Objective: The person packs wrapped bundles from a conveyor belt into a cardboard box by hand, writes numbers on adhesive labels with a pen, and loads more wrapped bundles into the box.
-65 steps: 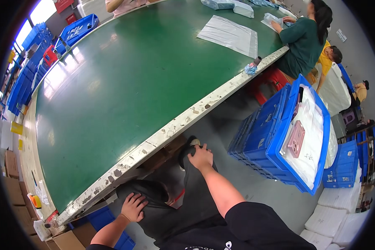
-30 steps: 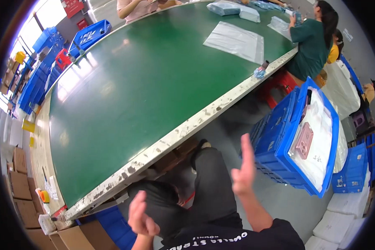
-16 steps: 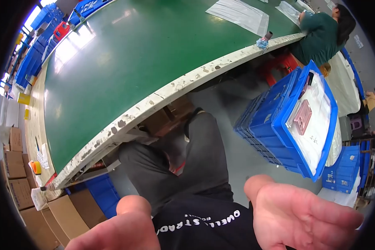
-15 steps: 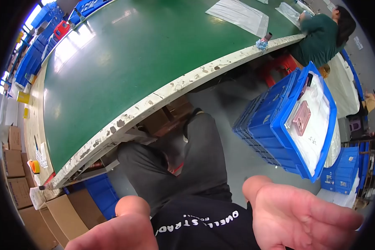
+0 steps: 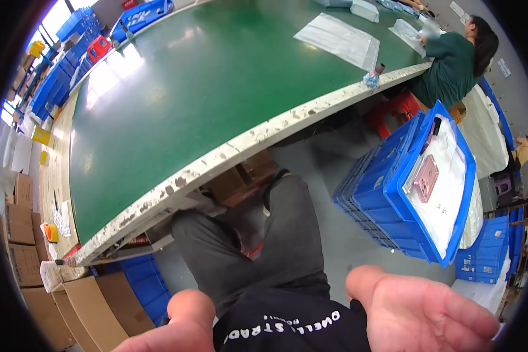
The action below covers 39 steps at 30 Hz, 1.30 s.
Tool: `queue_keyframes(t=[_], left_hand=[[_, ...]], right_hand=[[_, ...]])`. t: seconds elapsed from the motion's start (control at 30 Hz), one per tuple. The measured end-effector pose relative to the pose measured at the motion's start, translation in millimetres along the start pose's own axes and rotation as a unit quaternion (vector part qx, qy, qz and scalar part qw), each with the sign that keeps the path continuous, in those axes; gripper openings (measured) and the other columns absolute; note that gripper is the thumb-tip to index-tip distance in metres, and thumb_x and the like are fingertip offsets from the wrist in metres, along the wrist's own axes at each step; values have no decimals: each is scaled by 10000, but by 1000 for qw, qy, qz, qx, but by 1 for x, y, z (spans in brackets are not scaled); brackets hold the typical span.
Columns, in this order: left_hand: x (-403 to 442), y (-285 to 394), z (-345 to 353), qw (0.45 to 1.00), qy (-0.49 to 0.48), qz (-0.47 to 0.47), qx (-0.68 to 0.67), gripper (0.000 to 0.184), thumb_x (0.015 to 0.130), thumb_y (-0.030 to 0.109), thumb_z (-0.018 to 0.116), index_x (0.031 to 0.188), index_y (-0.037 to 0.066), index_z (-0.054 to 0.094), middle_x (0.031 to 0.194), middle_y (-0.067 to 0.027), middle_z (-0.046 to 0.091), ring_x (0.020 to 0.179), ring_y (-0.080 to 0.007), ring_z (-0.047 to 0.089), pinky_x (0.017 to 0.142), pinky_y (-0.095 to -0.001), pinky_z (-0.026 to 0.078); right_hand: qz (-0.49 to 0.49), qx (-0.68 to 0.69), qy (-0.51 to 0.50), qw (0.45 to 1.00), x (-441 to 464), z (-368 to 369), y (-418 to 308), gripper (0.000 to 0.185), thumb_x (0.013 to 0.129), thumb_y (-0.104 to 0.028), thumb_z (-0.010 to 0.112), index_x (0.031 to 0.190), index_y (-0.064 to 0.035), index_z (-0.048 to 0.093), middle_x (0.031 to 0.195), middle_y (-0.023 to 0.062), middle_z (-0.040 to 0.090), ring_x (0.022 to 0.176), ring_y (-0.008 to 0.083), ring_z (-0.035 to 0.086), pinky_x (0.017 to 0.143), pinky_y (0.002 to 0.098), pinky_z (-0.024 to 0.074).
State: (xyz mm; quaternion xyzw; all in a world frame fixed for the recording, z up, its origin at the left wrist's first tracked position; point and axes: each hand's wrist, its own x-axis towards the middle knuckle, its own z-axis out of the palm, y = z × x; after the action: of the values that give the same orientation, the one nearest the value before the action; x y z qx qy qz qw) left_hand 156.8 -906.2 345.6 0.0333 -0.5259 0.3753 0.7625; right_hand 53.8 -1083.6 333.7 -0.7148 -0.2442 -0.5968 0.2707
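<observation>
My left hand (image 5: pixel 179 328) is at the bottom edge, left of the black shirt (image 5: pixel 287 322), palm turned up and cut off by the frame; its thumb stands apart and it holds nothing. Lower right, my right hand (image 5: pixel 419 308) lies palm up with its fingers stretched out and nothing on it. Neither hand touches the green table (image 5: pixel 188 105). Above my right hand stands the blue crate (image 5: pixel 387 193), with white packaging (image 5: pixel 449 205) and a pink phone case (image 5: pixel 426 179) inside.
On the table lies a clear plastic sheet (image 5: pixel 340 41); a small wrapped bottle (image 5: pixel 372 76) stands at its edge. A person in green (image 5: pixel 452 64) sits at the upper right by a red stool (image 5: pixel 390 114). Cardboard boxes (image 5: pixel 94 311) are at the lower left.
Both hands have left the knees, risen and turned palm up toward the bottom of the view. Since half a second ago they have shifted slightly lower, and the view has tilted up a little.
</observation>
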Motion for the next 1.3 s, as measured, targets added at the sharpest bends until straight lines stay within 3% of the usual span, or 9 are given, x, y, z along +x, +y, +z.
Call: queue_keyframes(t=[0.1, 0.2, 0.27, 0.37, 0.47, 0.5, 0.63, 0.83, 1.3], left_hand=[[11, 37, -42, 961, -96, 83, 245, 436, 971, 210, 531, 1390, 94, 504, 1472, -54, 485, 1346, -216, 444, 1149, -405, 302], [-17, 85, -93, 901, -173, -98, 385, 485, 918, 418, 512, 1261, 74, 509, 1210, -161, 550, 1126, -330, 508, 973, -432, 374], [-55, 89, -120, 836, -157, -206, 484, 176, 900, 213, 504, 938, 47, 550, 962, -140, 591, 882, -285, 564, 769, -408, 461], [-127, 159, -180, 613, -171, -461, 618, 104, 779, -38, 501, 835, -20, 587, 816, -157, 632, 709, -278, 604, 665, -332, 484], [-197, 239, -220, 275, -268, -524, 760, 586, 805, 112, 610, 1344, -6, 414, 1368, -251, 440, 1233, -420, 451, 1009, -496, 397], [-214, 252, -225, 190, -253, -508, 801, 765, 806, 157, 630, 1476, 10, 291, 1484, -259, 335, 1328, -434, 374, 1061, -518, 357], [-216, 239, -231, 123, -158, -591, 781, 904, 815, 228, 636, 1541, 30, 136, 1562, -247, 210, 1367, -446, 321, 1061, -529, 365], [-206, 211, -280, 50, -57, -638, 766, 771, 898, 365, 569, 1502, 14, 244, 1448, -262, 383, 1272, -433, 445, 990, -520, 430], [-219, 220, -320, 61, -65, -608, 789, 723, 936, 465, 498, 1416, -58, 357, 1383, -285, 467, 1213, -456, 510, 998, -491, 427]], right_hand=[[-188, 228, 178, 939, 2, 55, 33, 536, 1022, -291, 450, 1527, -179, 311, 1640, -12, 129, 1489, 26, 90, 1234, 318, 97], [16, 204, 116, 972, -54, 43, 52, 337, 924, -197, 501, 1231, -58, 482, 1306, 190, 458, 1164, 316, 462, 973, 466, 392], [245, 197, 39, 948, -102, 63, 71, 169, 863, -5, 538, 1019, 13, 602, 1054, 282, 655, 958, 454, 640, 840, 507, 514], [506, 88, -271, 814, -227, 87, 120, 387, 909, -209, 607, 1256, -47, 550, 1320, 291, 522, 1199, 488, 513, 985, 518, 439], [635, -156, -560, 508, -334, 109, 126, 1047, 826, -617, 615, 1570, -164, 35, 1580, 293, 89, 1396, 553, 221, 1041, 675, 316], [630, -181, -553, 514, -327, 114, 119, 1064, 825, -612, 627, 1573, -191, -1, 1577, 311, 78, 1388, 578, 215, 1013, 725, 300], [611, -231, -546, 525, -336, 131, 127, 1055, 801, -601, 655, 1568, -194, 55, 1543, 314, 160, 1343, 549, 313, 1010, 645, 369], [669, -228, -478, 521, -343, 153, 179, 847, 805, -534, 670, 1474, -131, 341, 1424, 264, 397, 1245, 462, 482, 992, 555, 429], [661, -277, -470, 516, -337, 162, 186, 677, 829, -481, 647, 1358, -92, 481, 1334, 208, 517, 1190, 417, 553, 981, 475, 474]])
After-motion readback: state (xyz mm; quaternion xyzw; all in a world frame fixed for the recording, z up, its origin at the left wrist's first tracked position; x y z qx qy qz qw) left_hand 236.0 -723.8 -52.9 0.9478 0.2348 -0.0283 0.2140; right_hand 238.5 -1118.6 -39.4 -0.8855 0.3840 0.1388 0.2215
